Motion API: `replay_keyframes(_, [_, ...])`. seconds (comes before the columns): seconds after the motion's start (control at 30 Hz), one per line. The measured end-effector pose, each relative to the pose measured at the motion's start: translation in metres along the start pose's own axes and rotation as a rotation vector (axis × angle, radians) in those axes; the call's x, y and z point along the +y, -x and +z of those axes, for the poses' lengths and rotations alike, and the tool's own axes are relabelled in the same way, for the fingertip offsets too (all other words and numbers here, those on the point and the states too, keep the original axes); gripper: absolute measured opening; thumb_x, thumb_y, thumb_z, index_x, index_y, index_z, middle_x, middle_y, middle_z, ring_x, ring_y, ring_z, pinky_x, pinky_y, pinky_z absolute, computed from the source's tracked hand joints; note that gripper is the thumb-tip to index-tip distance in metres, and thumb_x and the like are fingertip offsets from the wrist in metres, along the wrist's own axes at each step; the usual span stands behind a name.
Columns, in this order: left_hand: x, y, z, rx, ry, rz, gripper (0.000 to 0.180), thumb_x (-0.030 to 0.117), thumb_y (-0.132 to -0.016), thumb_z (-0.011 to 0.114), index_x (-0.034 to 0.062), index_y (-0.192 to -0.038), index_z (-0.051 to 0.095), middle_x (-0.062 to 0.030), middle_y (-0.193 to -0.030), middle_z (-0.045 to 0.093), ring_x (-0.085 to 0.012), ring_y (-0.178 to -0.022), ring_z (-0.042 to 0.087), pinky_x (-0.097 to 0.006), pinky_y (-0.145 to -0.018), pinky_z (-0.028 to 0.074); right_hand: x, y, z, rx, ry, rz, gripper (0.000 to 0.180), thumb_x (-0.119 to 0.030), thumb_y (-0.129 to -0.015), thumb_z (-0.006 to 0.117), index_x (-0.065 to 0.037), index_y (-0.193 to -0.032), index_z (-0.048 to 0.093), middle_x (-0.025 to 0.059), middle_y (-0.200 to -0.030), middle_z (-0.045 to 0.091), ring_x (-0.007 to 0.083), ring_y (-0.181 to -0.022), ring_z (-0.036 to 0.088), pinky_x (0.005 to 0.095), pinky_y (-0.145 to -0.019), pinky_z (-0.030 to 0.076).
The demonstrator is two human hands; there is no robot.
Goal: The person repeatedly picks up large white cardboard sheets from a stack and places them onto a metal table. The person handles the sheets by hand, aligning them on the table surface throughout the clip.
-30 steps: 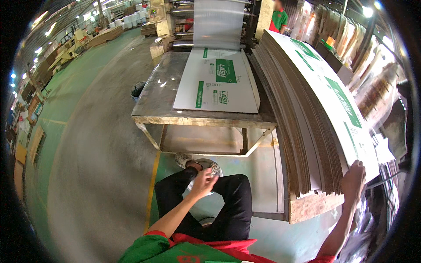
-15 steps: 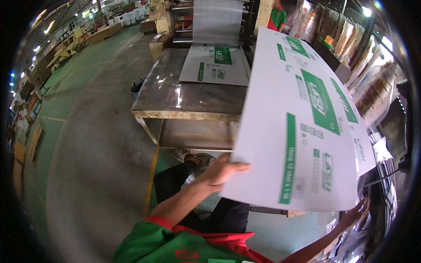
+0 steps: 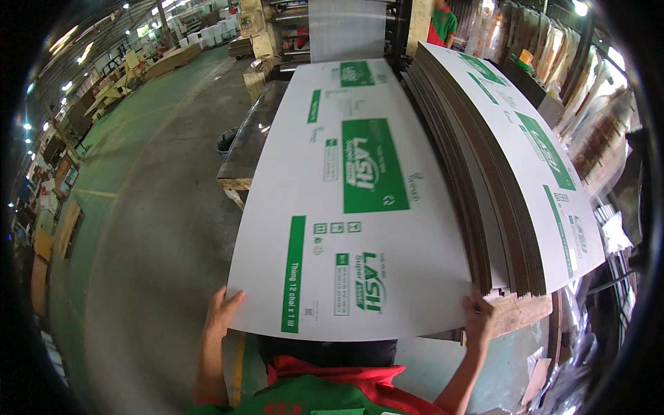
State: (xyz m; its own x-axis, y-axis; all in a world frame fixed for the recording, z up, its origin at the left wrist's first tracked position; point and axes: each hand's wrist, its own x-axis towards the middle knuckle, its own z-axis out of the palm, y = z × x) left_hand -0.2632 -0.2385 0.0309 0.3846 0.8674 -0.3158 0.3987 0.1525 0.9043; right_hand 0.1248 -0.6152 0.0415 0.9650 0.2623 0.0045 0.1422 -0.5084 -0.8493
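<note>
A long white cardboard sheet [image 3: 408,238] with green printed panels stretches out in front of me, from my waist toward the machine. My left hand [image 3: 221,312] is closed on its near left corner, the thumb on top and the fingers partly hidden beneath. At the near right corner, my right hand [image 3: 478,315] grips the sheet's edge. Just to the right, a tall stack of cardboard sheets [image 3: 512,121] shows brown edges and a white, green-printed top. Under the far part of the held sheet, a metal-topped table [image 3: 254,142] is mostly covered.
The stack rests on a wooden pallet [image 3: 522,312]. Beyond the table stands a roller machine with a pale hanging web [image 3: 346,31]. A dark bucket [image 3: 226,141] sits left of the table. Another person [image 3: 443,26] in green and red is at the far right.
The held sheet has swung left, off the stack and over the table. My left hand has moved left with it. My right hand, earlier apart from the sheet, now holds its right corner.
</note>
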Motion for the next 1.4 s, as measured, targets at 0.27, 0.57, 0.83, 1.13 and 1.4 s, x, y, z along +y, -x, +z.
replay_keyframes(0.27, [-0.085, 0.007, -0.010, -0.093, 0.192, 0.101, 0.073, 0.009, -0.088, 0.067, 0.0005, -0.152, 0.033, -0.0164, -0.142, 0.052, -0.0243, -0.128, 0.050, -0.036, -0.109, 0.037, 0.090, 0.029, 0.075, -0.207, -0.060, 0.106, 0.040, -0.014, -0.094, 0.063, 0.003, -0.130, 0.060, -0.0020, -0.075, 0.051, 0.0064, -0.068, 0.043, 0.0247, -0.061, 0.041])
replay_keyframes(0.57, [-0.101, 0.069, -0.020, 0.006, 0.014, -0.042, 0.063, 0.012, -0.092, 0.063, -0.0063, -0.147, 0.039, -0.0175, -0.136, 0.057, -0.0218, -0.125, 0.053, -0.035, -0.107, 0.039, 0.116, 0.100, 0.025, -0.198, -0.147, 0.305, 0.043, -0.010, -0.095, 0.059, 0.008, -0.135, 0.054, 0.0003, -0.091, 0.064, 0.0053, -0.081, 0.053, 0.0235, -0.070, 0.046])
replay_keyframes(0.83, [-0.103, -0.024, 0.022, -0.011, 0.020, 0.068, 0.066, 0.021, -0.094, 0.066, -0.0095, -0.145, 0.039, -0.0186, -0.138, 0.055, -0.0213, -0.126, 0.052, -0.034, -0.107, 0.039, 0.121, 0.029, 0.068, -0.093, -0.098, 0.149, 0.039, -0.016, -0.098, 0.056, 0.006, -0.131, 0.058, 0.0040, -0.085, 0.066, 0.0069, -0.078, 0.053, 0.0225, -0.070, 0.045])
replay_keyframes(1.13, [-0.028, -0.254, 0.079, 0.028, -0.065, -0.026, 0.062, 0.025, -0.095, 0.067, -0.0023, -0.145, 0.044, -0.0157, -0.127, 0.063, -0.0198, -0.111, 0.060, -0.034, -0.095, 0.048, 0.113, -0.185, 0.205, 0.023, -0.139, -0.002, 0.033, -0.017, -0.097, 0.060, 0.004, -0.121, 0.066, 0.0178, -0.109, 0.072, 0.0201, -0.093, 0.067, 0.0316, -0.083, 0.052])
replay_keyframes(1.4, [-0.025, -0.382, 0.107, 0.103, -0.293, 0.252, 0.061, 0.033, -0.087, 0.072, 0.0002, -0.136, 0.056, -0.0204, -0.120, 0.066, -0.0274, -0.105, 0.064, -0.040, -0.093, 0.049, -0.012, -0.238, 0.209, -0.285, 0.688, -0.065, 0.051, -0.022, -0.090, 0.063, -0.004, -0.137, 0.052, 0.0267, -0.125, 0.059, 0.0466, -0.113, 0.057, 0.0517, -0.096, 0.048])
